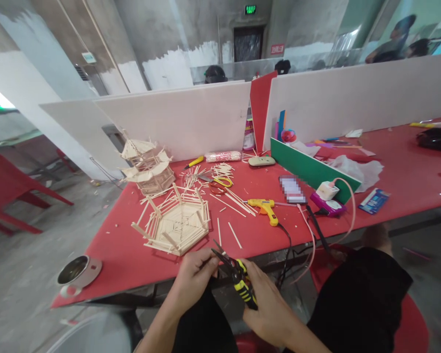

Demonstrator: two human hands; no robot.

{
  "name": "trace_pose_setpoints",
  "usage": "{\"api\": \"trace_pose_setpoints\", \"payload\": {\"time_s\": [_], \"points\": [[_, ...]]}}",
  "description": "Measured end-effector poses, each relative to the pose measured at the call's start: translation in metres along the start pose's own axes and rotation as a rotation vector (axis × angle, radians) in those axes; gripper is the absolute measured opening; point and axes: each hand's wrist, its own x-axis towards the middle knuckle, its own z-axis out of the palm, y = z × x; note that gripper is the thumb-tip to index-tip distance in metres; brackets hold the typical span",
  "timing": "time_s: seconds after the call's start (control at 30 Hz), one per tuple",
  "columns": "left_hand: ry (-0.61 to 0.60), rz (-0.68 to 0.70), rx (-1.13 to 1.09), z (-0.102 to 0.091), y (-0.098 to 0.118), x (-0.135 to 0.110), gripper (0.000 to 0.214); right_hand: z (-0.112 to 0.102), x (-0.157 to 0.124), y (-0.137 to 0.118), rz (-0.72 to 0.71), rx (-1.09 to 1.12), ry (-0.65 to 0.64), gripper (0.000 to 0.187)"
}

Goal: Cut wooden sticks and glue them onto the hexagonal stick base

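Note:
My right hand [268, 306] is closed around the yellow-and-black handles of a pair of cutters [237, 277], just below the near edge of the red table [407, 191]. The dark blades point up-left toward my left hand [194, 269]. That hand pinches something thin at the blade tips, probably a small wooden stick, too small to make out. A hexagonal stick base [176, 223] lies on the table right above my hands. A stick-built tower [147, 166] stands behind it.
Loose sticks [228, 196], yellow-handled scissors [215, 181], a yellow glue gun [266, 210] with its cord, a power strip [329, 198] and a metal cup [75, 269] lie on the table. White dividers [183, 117] stand behind. A person in black sits at my right [360, 294].

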Motion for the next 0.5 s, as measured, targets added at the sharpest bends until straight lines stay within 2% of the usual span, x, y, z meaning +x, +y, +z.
{"api": "trace_pose_setpoints", "payload": {"time_s": [0.1, 0.23, 0.4, 0.5], "points": [[-0.088, -0.059, -0.089, -0.003, -0.008, 0.0, 0.037, 0.002, -0.001, 0.002, 0.004, -0.03, -0.015, 0.089], [-0.13, -0.088, -0.138, -0.003, -0.017, -0.002, 0.039, -0.002, -0.002, -0.008, 0.011, 0.014, -0.008, 0.086], [-0.118, -0.112, -0.112, 0.0, -0.012, -0.003, 0.04, -0.006, -0.002, -0.014, 0.02, 0.016, 0.005, 0.075], [-0.11, -0.124, -0.112, 0.0, -0.01, -0.003, 0.04, -0.005, -0.003, -0.009, 0.012, 0.033, 0.004, 0.079]]}}
